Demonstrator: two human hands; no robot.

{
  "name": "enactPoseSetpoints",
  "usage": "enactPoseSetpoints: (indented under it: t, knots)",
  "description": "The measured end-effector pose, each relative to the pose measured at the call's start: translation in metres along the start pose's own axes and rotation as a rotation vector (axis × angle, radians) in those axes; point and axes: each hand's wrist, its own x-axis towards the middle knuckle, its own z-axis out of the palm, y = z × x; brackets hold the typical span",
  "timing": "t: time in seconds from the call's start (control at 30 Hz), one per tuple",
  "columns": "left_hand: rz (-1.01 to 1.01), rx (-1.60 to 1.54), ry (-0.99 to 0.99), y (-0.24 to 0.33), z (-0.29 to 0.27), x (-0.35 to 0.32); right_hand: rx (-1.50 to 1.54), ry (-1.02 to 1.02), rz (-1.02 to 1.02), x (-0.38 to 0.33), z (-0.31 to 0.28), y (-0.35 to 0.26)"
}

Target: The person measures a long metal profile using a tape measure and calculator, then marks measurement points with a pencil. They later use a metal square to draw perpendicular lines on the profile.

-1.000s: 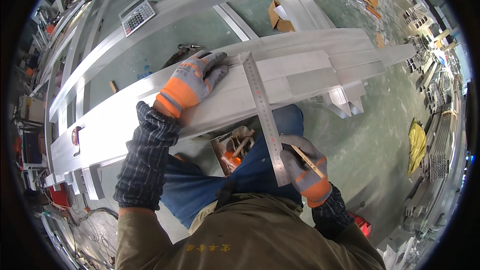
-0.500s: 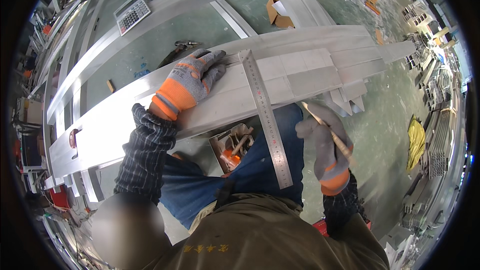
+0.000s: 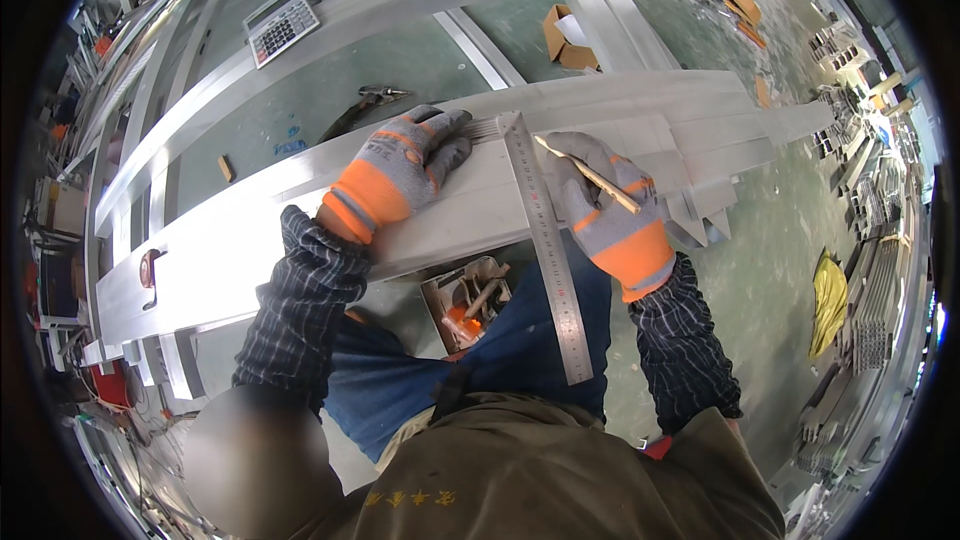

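Note:
My left hand [image 3: 405, 165], in a grey and orange glove, rests on the pale metal profiles [image 3: 450, 210] lying across in front of me. Its fingers curl over the ridged stock of a steel try square. The square's graduated blade [image 3: 545, 240] runs toward me, past the near edge and over my leg. To the right of the blade, my gloved right hand [image 3: 608, 205] grips a pencil-like wooden stick [image 3: 603, 186]. The stick's tip points up and left, close to the blade's far end. Whether the tip touches the metal I cannot tell.
A calculator [image 3: 281, 25] lies on a long frame bar at the far left. Beyond the profiles are pliers [image 3: 365, 108] and an opened cardboard box [image 3: 570, 40]. Below the near edge sits a tool box [image 3: 440, 312]. Stacked profiles [image 3: 880, 285] line the right.
My right hand has moved up and left with the wooden stick, from beside my knee to over the profiles by the blade. My left hand stays on the square.

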Motion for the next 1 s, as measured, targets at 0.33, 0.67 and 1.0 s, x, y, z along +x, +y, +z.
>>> enactPoseSetpoints:
  t: [0.33,0.67,1.0]
  knots:
    - [0.023,0.062,0.018,-0.004,0.003,0.0,-0.151,-0.098,-0.103,0.004,-0.003,-0.001]
    - [-0.002,0.085,-0.016,-0.002,0.001,0.0,0.069,-0.31,0.171,-0.034,-0.057,-0.04]
    - [-0.055,0.104,-0.026,-0.002,-0.008,-0.002,0.343,-0.138,0.389,-0.132,-0.013,-0.058]
